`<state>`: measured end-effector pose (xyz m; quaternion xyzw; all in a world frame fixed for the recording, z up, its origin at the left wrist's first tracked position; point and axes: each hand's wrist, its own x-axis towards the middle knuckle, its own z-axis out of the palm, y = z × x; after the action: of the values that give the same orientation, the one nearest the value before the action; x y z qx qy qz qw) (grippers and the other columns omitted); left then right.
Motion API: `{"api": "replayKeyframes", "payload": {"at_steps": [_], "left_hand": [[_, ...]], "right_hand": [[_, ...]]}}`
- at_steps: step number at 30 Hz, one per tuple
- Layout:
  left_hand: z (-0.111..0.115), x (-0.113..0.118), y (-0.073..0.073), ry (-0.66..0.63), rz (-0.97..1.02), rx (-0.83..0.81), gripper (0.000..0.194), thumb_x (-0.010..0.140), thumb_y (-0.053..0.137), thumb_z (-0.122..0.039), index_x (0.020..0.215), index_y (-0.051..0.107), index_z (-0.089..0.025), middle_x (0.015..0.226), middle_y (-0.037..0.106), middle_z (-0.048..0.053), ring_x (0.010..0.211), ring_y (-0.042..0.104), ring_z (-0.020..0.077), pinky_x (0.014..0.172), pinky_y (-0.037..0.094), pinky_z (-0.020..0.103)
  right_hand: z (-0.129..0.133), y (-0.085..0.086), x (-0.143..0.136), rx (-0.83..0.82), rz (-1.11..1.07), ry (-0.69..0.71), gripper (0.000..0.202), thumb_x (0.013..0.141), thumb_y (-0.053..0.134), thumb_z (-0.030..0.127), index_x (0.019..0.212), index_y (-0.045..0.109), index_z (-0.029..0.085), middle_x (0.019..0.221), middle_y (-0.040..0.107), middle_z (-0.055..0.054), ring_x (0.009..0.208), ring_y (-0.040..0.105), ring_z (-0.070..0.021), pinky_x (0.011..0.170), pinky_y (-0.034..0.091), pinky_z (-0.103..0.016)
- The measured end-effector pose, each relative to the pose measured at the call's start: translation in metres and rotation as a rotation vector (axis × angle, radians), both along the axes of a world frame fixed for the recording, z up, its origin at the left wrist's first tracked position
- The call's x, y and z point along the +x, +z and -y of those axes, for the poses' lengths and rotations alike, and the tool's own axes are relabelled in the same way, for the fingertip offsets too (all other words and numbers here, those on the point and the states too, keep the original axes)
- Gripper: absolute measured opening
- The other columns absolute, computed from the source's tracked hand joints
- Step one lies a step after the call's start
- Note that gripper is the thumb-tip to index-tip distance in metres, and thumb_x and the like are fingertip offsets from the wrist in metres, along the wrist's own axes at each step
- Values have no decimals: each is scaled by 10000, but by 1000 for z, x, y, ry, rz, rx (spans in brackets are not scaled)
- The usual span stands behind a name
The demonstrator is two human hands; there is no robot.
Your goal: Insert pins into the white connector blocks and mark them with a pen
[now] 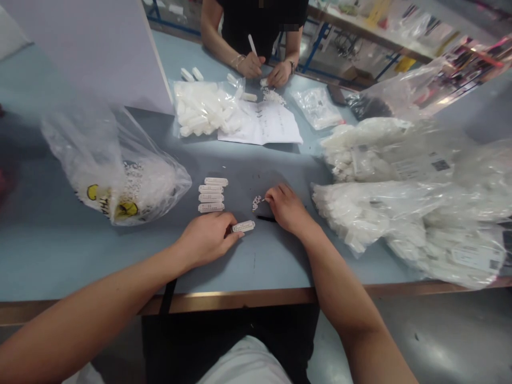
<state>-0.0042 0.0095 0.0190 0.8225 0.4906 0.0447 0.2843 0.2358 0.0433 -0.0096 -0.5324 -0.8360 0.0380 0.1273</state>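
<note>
We saw a wide blue-grey table point(280, 266) spanning the room from side to side, its near edge point(248, 300) finished in a brownish strip that caught a warm gleam. On the left, a pale upright panel point(100, 48) stood over the tabletop, and a greyish surface point(472, 109) showed on the far right. Beyond the table we could see blue metal framing point(316, 48) under a long, cluttered bench point(372, 32), with tangled cables point(344, 44) and a brown box point(360, 76) lower down. The grey floor point(440, 341) shone with soft patches of light at lower right.
</note>
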Motion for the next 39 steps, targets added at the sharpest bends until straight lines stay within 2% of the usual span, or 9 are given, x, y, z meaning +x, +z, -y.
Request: {"api": "replayKeyframes", "payload": {"at_steps": [5,12,17,23,26,31,34,39], "left_hand": [[0,0,0,-4,-5,3,320,863,460,-490,906,608,-209,805,663,35,743,602,198,646,393,307],[0,-1,-3,1,2,18,305,859,474,-489,921,605,-221,813,660,24,743,600,198,647,398,309],[0,-1,-1,-5,7,15,305,862,463,-483,913,601,-216,816,658,28,744,595,198,645,397,306],[0,-1,-1,-6,7,10,306,858,461,-475,913,604,-210,820,657,37,745,594,198,650,399,307],[0,0,-1,2,3,7,306,850,469,-479,910,608,-213,809,654,35,745,594,199,647,404,307],[0,0,-1,8,0,13,311,852,463,-474,913,611,-207,825,655,43,753,595,198,649,410,306],[1,0,-1,5,10,14,318,855,463,-485,912,606,-207,821,653,40,752,594,201,646,408,307],[1,0,1,18,11,-3,324,855,466,-496,909,606,-209,824,664,35,752,604,202,647,416,309]], "right_hand": [[-1,4,-1,-37,-93,29,113,904,494,172,856,594,191,866,571,-67,854,507,-208,772,413,-323],[-1,4,-5,-35,-43,15,105,859,496,129,801,568,179,830,566,-69,833,508,-202,764,414,-316],[5,7,1,-68,-186,-27,82,808,495,119,829,537,187,815,573,-48,800,522,-178,729,421,-293],[11,16,0,-169,-382,-89,100,713,527,114,760,526,202,699,572,15,623,506,-121,597,392,-237],[15,19,-4,-195,-471,-111,87,735,546,149,800,561,206,736,606,13,626,529,-120,588,405,-237],[26,28,-9,-214,-480,-58,132,839,492,162,900,598,211,841,654,-18,728,587,-143,671,454,-266],[32,32,-14,-216,-437,27,148,892,448,158,940,581,202,898,650,-45,819,603,-158,737,471,-287],[41,27,-23,-208,-351,168,143,918,452,158,927,587,204,929,628,-60,878,587,-169,771,487,-308]]}}
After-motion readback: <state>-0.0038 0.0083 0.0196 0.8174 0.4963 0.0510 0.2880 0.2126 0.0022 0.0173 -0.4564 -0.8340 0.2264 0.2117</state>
